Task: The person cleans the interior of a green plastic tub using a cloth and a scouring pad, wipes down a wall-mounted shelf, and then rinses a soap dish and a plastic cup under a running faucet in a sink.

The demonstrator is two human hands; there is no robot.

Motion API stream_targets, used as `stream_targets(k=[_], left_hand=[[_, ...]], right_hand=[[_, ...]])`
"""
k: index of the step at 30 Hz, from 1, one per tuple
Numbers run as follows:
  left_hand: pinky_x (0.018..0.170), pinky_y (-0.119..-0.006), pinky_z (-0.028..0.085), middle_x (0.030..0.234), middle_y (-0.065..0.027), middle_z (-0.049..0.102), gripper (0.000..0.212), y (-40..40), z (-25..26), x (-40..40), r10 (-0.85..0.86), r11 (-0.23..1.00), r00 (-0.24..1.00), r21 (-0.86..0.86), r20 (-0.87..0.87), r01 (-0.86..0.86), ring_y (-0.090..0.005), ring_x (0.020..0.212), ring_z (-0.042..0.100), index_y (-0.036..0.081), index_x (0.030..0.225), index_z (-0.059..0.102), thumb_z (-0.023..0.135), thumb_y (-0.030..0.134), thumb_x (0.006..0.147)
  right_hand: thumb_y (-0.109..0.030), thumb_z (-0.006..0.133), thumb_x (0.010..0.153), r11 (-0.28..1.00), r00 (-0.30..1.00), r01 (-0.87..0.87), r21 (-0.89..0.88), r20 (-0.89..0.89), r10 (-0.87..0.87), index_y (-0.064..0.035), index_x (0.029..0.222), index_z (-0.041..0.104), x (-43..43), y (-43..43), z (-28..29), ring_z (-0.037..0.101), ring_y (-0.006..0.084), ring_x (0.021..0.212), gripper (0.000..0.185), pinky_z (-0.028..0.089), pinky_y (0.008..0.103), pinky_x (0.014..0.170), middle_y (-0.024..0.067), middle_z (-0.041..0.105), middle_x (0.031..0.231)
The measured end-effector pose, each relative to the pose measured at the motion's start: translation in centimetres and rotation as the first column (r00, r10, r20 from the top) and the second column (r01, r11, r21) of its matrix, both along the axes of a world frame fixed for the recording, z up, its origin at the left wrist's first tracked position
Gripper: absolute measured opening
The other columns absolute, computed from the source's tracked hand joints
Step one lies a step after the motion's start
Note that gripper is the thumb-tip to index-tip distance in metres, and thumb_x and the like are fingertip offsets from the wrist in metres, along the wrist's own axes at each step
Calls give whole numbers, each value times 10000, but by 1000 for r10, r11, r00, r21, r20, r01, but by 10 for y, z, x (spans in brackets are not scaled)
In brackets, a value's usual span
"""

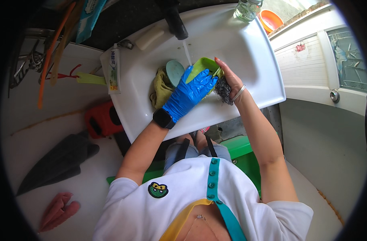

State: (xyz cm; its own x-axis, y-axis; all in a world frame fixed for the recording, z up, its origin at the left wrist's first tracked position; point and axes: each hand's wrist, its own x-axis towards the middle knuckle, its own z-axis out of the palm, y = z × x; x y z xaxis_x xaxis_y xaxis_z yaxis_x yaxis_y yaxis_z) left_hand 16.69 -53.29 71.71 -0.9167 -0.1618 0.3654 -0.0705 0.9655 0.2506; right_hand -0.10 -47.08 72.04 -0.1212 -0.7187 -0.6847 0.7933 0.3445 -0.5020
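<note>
Over the white sink (231, 36), my left hand (188, 93) wears a blue glove and is closed on a green plastic container (202, 67). Bare, my right hand (231, 79) holds a grey mesh scrubber (223, 89) against the container's right side, together with something yellow-green. Water runs from the black faucet (178, 27) just behind the container. Left of the gloved hand, a pale teal bowl (174, 73) leans on a crumpled olive cloth (161, 87) in the basin.
A toothpaste tube (114, 69) and a bar of soap (149, 38) lie on the sink's left rim. A glass jar (246, 11) stands at its back right, with an orange basin (270, 21) beyond. Utensils hang at the left; a white door (313, 60) is at the right.
</note>
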Motion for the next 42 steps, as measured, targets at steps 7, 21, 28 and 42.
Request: stream_targets(k=[7,21,28,42], left_hand=[[1029,-529,179,1355,-122,300,824,-6,-7,9,455,824,870,459,-191,-331,-349,1273,258,129,1361,248,660,26,655],[948,-457,369,1204,-153,469,601,-7,-31,20,612,-672,791,533,10,514,-338,1123,441,79,1261,405,523,54,672],[967,-334,351,1241,-79,462,542,-4,-16,8,494,-581,859,685,-134,441,-201,1130,451,106,1300,377,532,104,781],[916,-331,405,1188,-98,497,616,-2,-21,-2,506,-677,862,600,-39,425,-214,1060,502,60,1259,392,361,539,873]], right_hand=[[-408,610,755,959,976,215,-185,69,-206,-96,1038,539,1,9,-14,609,165,738,427,514,276,642,63,610,869],[-450,532,821,905,61,-82,418,-904,424,-38,925,649,-30,2,19,605,316,796,440,471,369,712,166,634,805],[-215,571,772,850,-764,-284,443,-641,79,-112,836,638,30,-13,42,561,218,801,138,469,335,681,39,574,903],[-104,602,708,480,-107,-866,142,-989,99,-52,771,639,23,-29,28,562,284,695,90,455,355,637,106,583,750]])
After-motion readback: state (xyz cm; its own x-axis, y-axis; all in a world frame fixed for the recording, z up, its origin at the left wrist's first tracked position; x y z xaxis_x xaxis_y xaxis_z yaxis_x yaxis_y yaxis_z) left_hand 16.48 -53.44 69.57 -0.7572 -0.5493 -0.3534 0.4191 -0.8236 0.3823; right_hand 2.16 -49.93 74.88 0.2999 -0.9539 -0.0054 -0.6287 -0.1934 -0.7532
